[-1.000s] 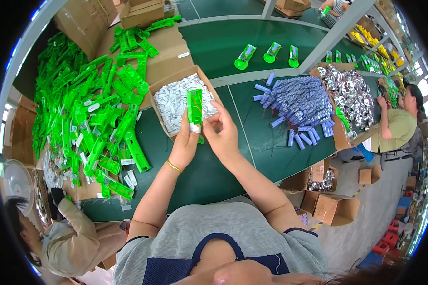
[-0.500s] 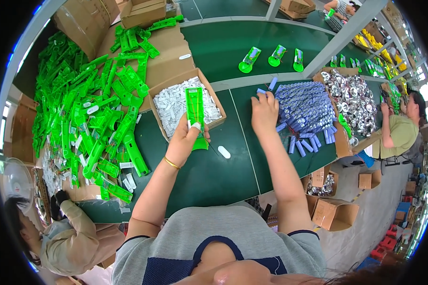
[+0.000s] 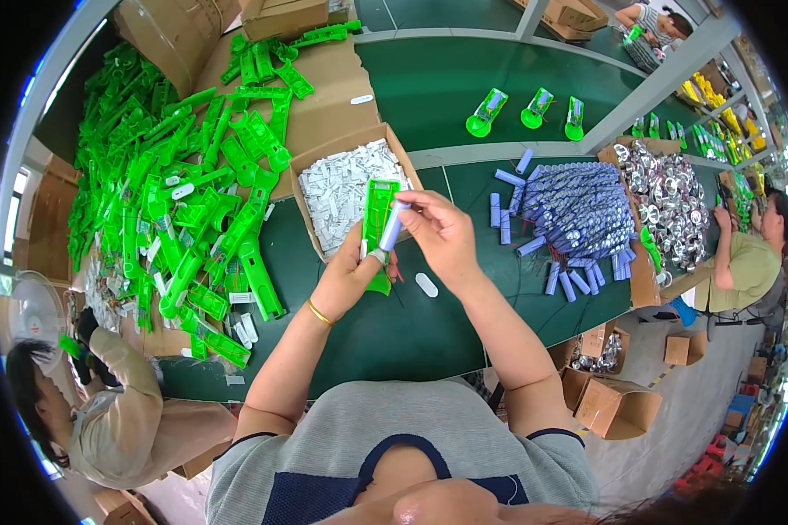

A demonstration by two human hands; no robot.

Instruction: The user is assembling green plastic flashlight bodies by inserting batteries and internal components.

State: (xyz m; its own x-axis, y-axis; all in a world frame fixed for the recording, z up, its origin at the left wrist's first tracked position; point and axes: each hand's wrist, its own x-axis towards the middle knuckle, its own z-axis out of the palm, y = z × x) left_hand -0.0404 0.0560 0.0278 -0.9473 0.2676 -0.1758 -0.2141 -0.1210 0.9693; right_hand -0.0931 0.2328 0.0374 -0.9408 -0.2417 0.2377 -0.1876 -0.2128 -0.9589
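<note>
My left hand (image 3: pixel 345 276) is closed around the lower part of a green plastic housing (image 3: pixel 378 206), a long open half-shell with thin wires inside. Between the fingertips of my right hand (image 3: pixel 440 238) is a blue cylindrical battery (image 3: pixel 393 226), tilted over the housing's open face. Whether the battery touches the housing I cannot tell. Just behind the housing stands a cardboard box (image 3: pixel 402 156) of small white plastic parts (image 3: pixel 337 197). A white oval piece (image 3: pixel 426 285) lies on the green table beside my hands. To the right is a heap of blue batteries (image 3: pixel 578 210), several lying loose at its edges.
Green housings (image 3: pixel 171 192) are piled at the left. Three green assemblies (image 3: pixel 536 108) sit on the far belt. At the right stands a box of shiny metal parts (image 3: pixel 670 206). Co-workers sit at the left (image 3: pixel 118 420) and right (image 3: pixel 753 262). A grey metal post (image 3: pixel 665 74) slants across the back right.
My right hand has come from the battery heap to the housing, bringing a blue battery in its fingers. My left hand still holds the housing. The whole view has shifted slightly.
</note>
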